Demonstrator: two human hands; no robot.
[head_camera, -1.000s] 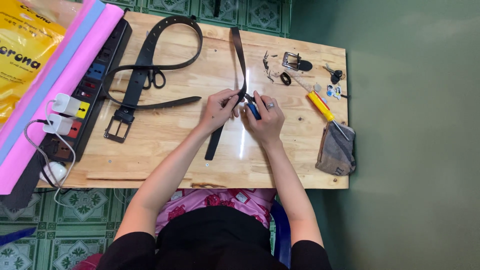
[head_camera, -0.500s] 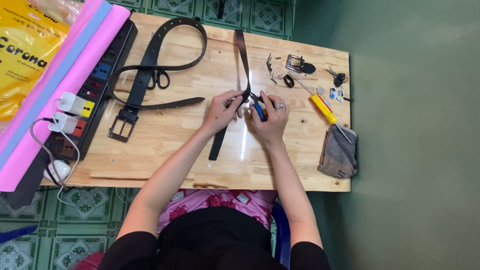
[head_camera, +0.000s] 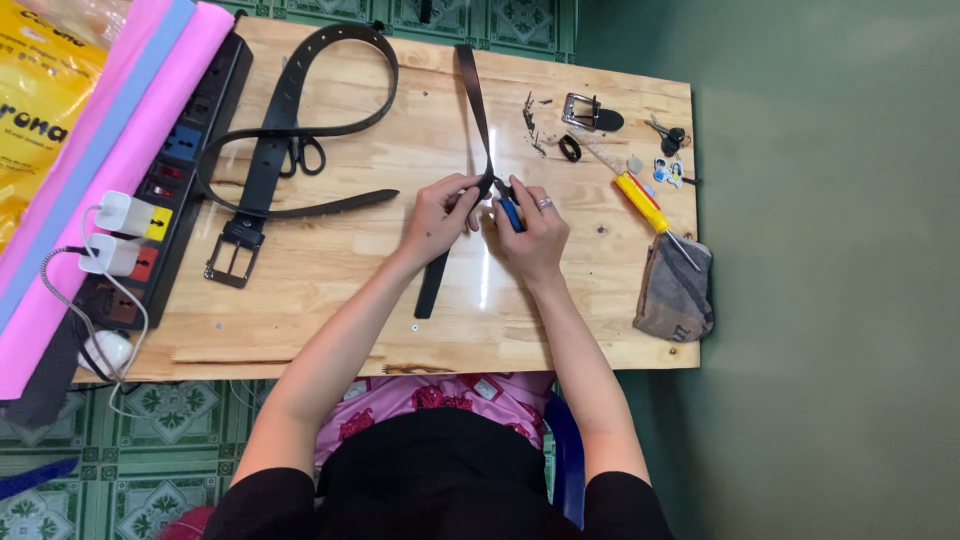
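Note:
A narrow black belt strap (head_camera: 473, 95) runs from the far edge of the wooden table (head_camera: 330, 300) toward me. My left hand (head_camera: 438, 213) pinches this strap at its middle. My right hand (head_camera: 533, 232) meets it there, closed on a small blue-handled tool (head_camera: 511, 213) whose tip touches the strap. A ring sits on one finger of my right hand. The strap's near end (head_camera: 431, 288) lies flat below my left hand.
A second black belt with a metal buckle (head_camera: 232, 260) loops at the left, over black scissors (head_camera: 305, 155). A power strip (head_camera: 170, 170) with white chargers lines the left edge beside pink rolls (head_camera: 120, 150). A loose buckle (head_camera: 585, 112), small metal parts, a yellow-handled screwdriver (head_camera: 645, 205) and a grey cloth (head_camera: 675, 290) lie at the right.
Both hands stay at the strap's middle with only slight finger shifts. The view has drifted a little.

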